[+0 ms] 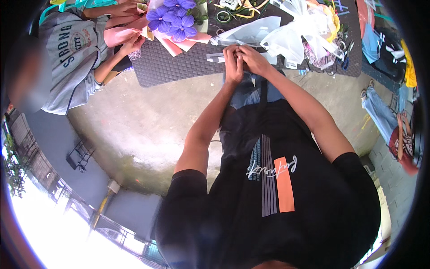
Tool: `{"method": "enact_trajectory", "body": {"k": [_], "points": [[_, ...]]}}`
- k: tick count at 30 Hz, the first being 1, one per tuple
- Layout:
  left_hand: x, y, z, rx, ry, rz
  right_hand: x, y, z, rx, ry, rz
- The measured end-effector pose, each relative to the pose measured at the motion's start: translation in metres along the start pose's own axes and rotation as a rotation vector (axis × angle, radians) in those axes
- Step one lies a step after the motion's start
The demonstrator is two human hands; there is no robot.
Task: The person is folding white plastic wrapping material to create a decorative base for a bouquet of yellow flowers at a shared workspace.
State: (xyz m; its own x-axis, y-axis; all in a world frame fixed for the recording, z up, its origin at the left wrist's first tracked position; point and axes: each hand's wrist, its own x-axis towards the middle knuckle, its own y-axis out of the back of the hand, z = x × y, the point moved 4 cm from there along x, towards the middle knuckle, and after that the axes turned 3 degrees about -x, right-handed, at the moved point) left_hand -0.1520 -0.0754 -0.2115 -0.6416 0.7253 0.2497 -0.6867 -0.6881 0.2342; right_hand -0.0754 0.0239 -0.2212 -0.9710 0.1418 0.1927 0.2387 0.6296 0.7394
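At the near edge of the table, my left hand (233, 64) and my right hand (254, 60) meet, fingers bent and fingertips together. Whatever may be pinched between them is too small to make out. Under and beside the hands lies a clear plastic strip (215, 58). A sheet of translucent white wrapping (250, 32) is spread just beyond them. To the right of my right hand lies a bouquet in white wrapping (289, 40) with a large white ribbon bow (307, 23) and yellow petals (332, 20).
A co-worker's hands (132, 43) hold pink wrapping around purple flowers (179, 20) at left on the dark woven-pattern table (168, 69). Scissors (347, 55) lie near the right corner. Ribbon scraps and a tape roll (224, 16) lie at the back. Another person (383, 107) is at far right.
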Motion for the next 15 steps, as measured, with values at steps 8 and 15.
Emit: {"method": "enact_trajectory", "body": {"k": [8, 15], "points": [[-0.008, 0.003, -0.016, -0.291, 0.197, 0.159, 0.011, -0.006, -0.006, -0.005, -0.058, -0.074], [-0.005, 0.025, 0.013, -0.103, 0.221, 0.219, 0.023, -0.013, -0.007, 0.158, -0.064, -0.069]]}}
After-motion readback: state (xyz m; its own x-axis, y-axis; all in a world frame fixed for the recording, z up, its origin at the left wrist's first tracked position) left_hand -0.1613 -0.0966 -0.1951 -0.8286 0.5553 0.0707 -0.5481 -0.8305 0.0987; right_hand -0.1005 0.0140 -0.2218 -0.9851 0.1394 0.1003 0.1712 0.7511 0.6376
